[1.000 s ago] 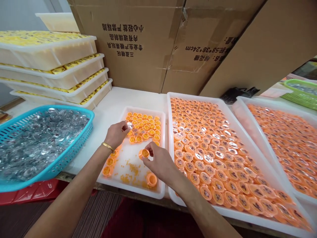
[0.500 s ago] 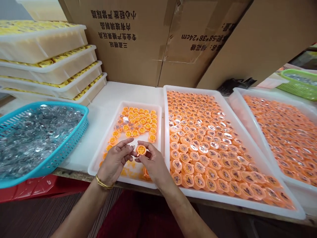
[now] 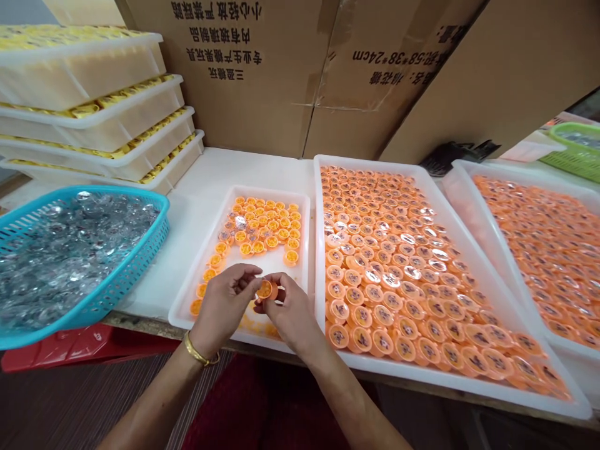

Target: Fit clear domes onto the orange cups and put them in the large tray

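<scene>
Over the small white tray [image 3: 180,306], my right hand [image 3: 293,312] grips a small orange toy cup [image 3: 265,289] with yellow bits inside, its open top facing me. My left hand [image 3: 227,300] is pinched at the cup's left rim. A small clear lid, visible in those fingers a moment earlier, is now mostly hidden by them. Similar orange cups [image 3: 257,248] with yellow bits stand in rows at the tray's back and left side. A few cups there carry clear printed lids [image 3: 240,222].
Left of me, a blue basket [image 3: 162,231] holds many clear plastic pieces. Stacked white trays [image 3: 140,56] stand behind it. On the right, a large white tray [image 3: 319,250] is packed with lidded orange cups, with another tray [image 3: 497,231] beyond. Cardboard boxes [image 3: 267,119] line the back.
My left hand has moved right, bringing its fingers to the cup's rim. The cup has tilted slightly and stays in my right hand. The view has shifted a little.
</scene>
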Demonstrator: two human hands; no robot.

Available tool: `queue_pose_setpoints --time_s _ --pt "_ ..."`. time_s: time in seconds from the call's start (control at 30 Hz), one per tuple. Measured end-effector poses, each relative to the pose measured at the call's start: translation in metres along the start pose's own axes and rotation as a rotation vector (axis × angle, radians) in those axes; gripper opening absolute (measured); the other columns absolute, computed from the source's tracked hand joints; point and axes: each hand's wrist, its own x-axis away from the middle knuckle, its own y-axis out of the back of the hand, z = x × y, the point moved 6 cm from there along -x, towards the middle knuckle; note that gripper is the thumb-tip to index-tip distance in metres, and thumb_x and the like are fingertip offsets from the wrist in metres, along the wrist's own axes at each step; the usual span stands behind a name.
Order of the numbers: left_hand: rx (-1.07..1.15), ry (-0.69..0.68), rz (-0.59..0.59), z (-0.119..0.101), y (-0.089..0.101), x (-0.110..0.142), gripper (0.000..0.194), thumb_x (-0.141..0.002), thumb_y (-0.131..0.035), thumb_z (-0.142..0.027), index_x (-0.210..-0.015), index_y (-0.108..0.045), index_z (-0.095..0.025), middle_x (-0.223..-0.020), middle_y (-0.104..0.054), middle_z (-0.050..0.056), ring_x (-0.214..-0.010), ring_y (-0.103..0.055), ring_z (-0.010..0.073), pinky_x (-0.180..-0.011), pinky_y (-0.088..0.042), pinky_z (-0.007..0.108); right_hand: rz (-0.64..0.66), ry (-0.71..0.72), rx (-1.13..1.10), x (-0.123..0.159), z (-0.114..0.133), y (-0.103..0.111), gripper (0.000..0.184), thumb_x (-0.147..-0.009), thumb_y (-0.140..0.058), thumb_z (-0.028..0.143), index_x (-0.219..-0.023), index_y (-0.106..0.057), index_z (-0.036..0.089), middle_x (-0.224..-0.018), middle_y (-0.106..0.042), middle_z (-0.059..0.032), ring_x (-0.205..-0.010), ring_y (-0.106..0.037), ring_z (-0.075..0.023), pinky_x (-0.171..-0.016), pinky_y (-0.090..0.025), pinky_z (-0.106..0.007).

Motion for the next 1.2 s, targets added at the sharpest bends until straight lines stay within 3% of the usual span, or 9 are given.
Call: queue_pose_setpoints --time_s 0.07,0.17,0.33,0.47,0.7,0.93,1.07,1.2 --pt "-0.019 -0.001 -0.072 0.004 0.009 -0.003 0.020 -0.075 -0.064 -0.031 -0.090 -0.066 -0.017 -0.067 -0.064 0.000 -0.061 -0.059 0.0130 -0.056 -0.045 0.023 -0.012 -0.052 -0.061 0.000 -0.001 0.002 0.024 -0.070 -0.054 0.013 -0.093 -0.053 0.019 -0.084 -0.061 -0.0005 -0.071 -0.067 -0.0147 -0.072 -0.058 -0.034" --pt "0.085 0.040 -0.081 0.007 0.015 -0.004 0.022 -0.075 -0.065 -0.032 -0.090 -0.064 -0.016 -0.065 -0.062 -0.001 -0.055 -0.057 0.0111 -0.047 -0.042 0.020 -0.041 -0.079 -0.072 -0.002 -0.001 0.007 0.027 -0.071 -0.053 0.012 -0.097 -0.053 0.019 -0.082 -0.061 0.0003 -0.071 -0.067 -0.0146 -0.074 -0.057 -0.034" --pt "0.291 0.149 -0.004 0.005 0.002 -0.001 0.026 -0.070 -0.070 -0.031 -0.086 -0.062 -0.013 -0.060 -0.063 -0.001 -0.047 -0.055 0.0092 -0.045 -0.043 0.020 -0.025 -0.079 -0.066 -0.002 -0.004 0.005 0.028 -0.072 -0.052 0.012 -0.099 -0.055 0.019 -0.079 -0.063 0.0003 -0.068 -0.066 -0.0143 -0.071 -0.056 -0.034" --pt "0.453 0.196 -0.003 0.006 -0.003 -0.002 0.027 -0.067 -0.074 -0.028 -0.084 -0.062 -0.012 -0.062 -0.063 -0.001 -0.051 -0.058 0.0094 -0.044 -0.043 0.017 0.044 -0.140 -0.247 0.002 -0.004 -0.003 0.027 -0.072 -0.053 0.014 -0.099 -0.055 0.019 -0.086 -0.064 -0.0010 -0.062 -0.065 -0.0129 -0.067 -0.056 -0.033" --pt "0.754 0.307 0.095 0.014 -0.009 0.002 0.018 -0.073 -0.071 -0.022 -0.087 -0.065 -0.012 -0.067 -0.063 0.000 -0.058 -0.059 0.0074 -0.050 -0.046 0.014 0.099 -0.177 -0.527 0.006 0.006 -0.002 0.031 -0.073 -0.062 0.024 -0.103 -0.058 0.018 -0.086 -0.065 -0.0019 -0.072 -0.063 -0.0122 -0.070 -0.048 -0.027" --pt "0.774 0.288 0.104 0.014 -0.014 0.004 0.015 -0.074 -0.071 -0.019 -0.086 -0.065 -0.012 -0.067 -0.064 0.001 -0.058 -0.059 0.0081 -0.049 -0.047 0.015 0.009 -0.083 -0.264 0.001 -0.001 0.004 0.028 -0.076 -0.064 0.037 -0.097 -0.058 0.018 -0.074 -0.060 0.0012 -0.058 -0.051 -0.0083 -0.054 -0.038 -0.022" --pt "0.765 0.314 0.075 0.019 -0.012 0.004 0.015 -0.074 -0.072 -0.020 -0.085 -0.065 -0.012 -0.067 -0.063 0.000 -0.058 -0.059 0.0077 -0.049 -0.046 0.014 0.012 -0.085 -0.191 0.001 -0.003 0.002 0.020 -0.083 -0.054 0.036 -0.092 -0.059 0.019 -0.070 -0.057 0.0015 -0.055 -0.051 -0.0089 -0.048 -0.036 -0.020" --pt "0.744 0.314 0.067 0.019 -0.012 0.005 0.017 -0.072 -0.073 -0.021 -0.084 -0.065 -0.012 -0.066 -0.063 0.000 -0.057 -0.059 0.0081 -0.049 -0.046 0.015 0.007 -0.100 -0.165 0.002 -0.003 0.000 0.030 -0.088 -0.043 0.043 -0.092 -0.060 0.019 -0.072 -0.059 -0.0005 -0.053 -0.055 -0.0097 -0.045 -0.037 -0.020"
